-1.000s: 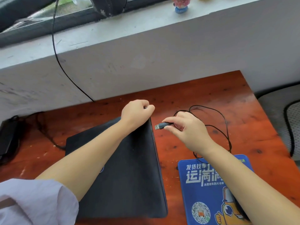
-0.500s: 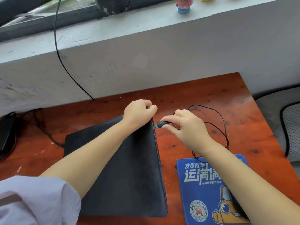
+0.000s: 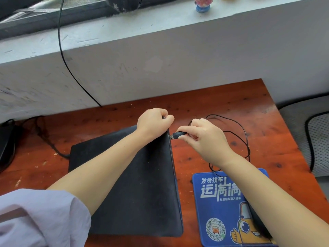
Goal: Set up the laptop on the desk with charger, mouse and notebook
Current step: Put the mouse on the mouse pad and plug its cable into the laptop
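A closed black laptop (image 3: pixel 135 179) is seen lying flat on a reddish wooden desk (image 3: pixel 222 107), and every place below is given relative to it. Its far right corner is gripped by the left hand (image 3: pixel 153 123), whose fingers are curled shut over the lid's edge there. Just beside the laptop's right edge, near that same corner, a black USB plug (image 3: pixel 176 135) is pinched between the thumb and fingers of the right hand (image 3: pixel 203 139), which is closed on it. The plug's metal tip is pointed at the laptop's right side and appears to touch it or nearly so; whether it has entered a port cannot be told. The plug's thin black cable (image 3: pixel 243 139) is looped on the desk to the right of the laptop, beyond the right hand. A blue mouse pad (image 3: pixel 219 207) printed with white characters and a cartoon is laid to the right of the laptop's near half. A dark cord (image 3: pixel 51 145) is run up to the laptop's left edge.
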`<state>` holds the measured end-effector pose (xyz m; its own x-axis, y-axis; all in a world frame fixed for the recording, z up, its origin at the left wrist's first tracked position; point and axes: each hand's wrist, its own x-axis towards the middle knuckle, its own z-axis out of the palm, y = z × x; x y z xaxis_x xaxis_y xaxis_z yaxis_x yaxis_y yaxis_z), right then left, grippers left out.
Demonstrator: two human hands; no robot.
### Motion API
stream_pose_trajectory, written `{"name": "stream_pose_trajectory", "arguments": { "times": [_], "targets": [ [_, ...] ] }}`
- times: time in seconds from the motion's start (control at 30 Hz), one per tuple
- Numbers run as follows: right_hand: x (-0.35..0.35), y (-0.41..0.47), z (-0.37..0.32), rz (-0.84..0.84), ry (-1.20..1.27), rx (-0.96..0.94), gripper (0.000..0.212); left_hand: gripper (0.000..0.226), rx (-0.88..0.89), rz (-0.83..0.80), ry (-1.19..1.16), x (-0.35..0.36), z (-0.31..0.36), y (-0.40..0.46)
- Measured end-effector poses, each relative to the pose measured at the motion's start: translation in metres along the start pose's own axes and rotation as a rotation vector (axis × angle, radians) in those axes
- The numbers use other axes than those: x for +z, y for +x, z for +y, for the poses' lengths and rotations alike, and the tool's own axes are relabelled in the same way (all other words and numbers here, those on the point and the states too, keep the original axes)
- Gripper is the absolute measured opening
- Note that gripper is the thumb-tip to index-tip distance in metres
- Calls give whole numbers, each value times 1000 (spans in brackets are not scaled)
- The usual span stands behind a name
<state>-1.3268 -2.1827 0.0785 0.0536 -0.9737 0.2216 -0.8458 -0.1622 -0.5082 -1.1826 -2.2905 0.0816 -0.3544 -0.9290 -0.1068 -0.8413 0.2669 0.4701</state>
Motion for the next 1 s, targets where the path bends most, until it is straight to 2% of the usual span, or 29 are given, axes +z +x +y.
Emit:
{"name": "stream_pose_trajectory", "arguments": {
  "times": [0.57, 0.77, 1.0],
  "targets": [
    [1, -2, -3, 12, 25, -28, 19, 35, 6, -6, 1, -1, 2, -1],
    [6, 1, -4, 36, 15, 20, 19, 37, 5, -1, -4, -2, 0, 0],
    [3, -1, -3, 16, -3, -36, 19, 35, 1, -11, 8, 2, 1, 1]
  ]
}}
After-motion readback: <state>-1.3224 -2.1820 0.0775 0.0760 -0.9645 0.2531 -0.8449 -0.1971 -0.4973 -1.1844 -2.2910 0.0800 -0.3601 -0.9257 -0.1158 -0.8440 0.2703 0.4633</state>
